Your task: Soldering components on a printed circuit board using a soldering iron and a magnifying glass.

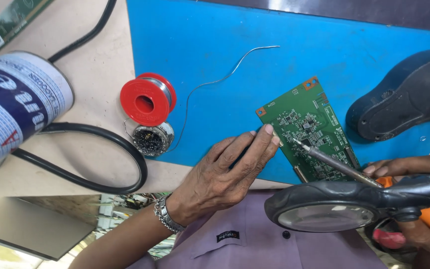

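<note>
While the fingers pressed down, left hand (225, 172): lay flat, fingertips touching the left edge of the green circuit board (308, 130), gripping nothing.
Right hand (414, 199): closed around the orange-handled soldering iron (334, 163) at lower right, its tip on the board.
Board: centre-right of the frame, on the blue mat (210, 50).
Magnifier (327, 214): bottom right, below the board.
Solder spool (148, 99): red, left of centre, wire trailing up onto the mat.
</note>
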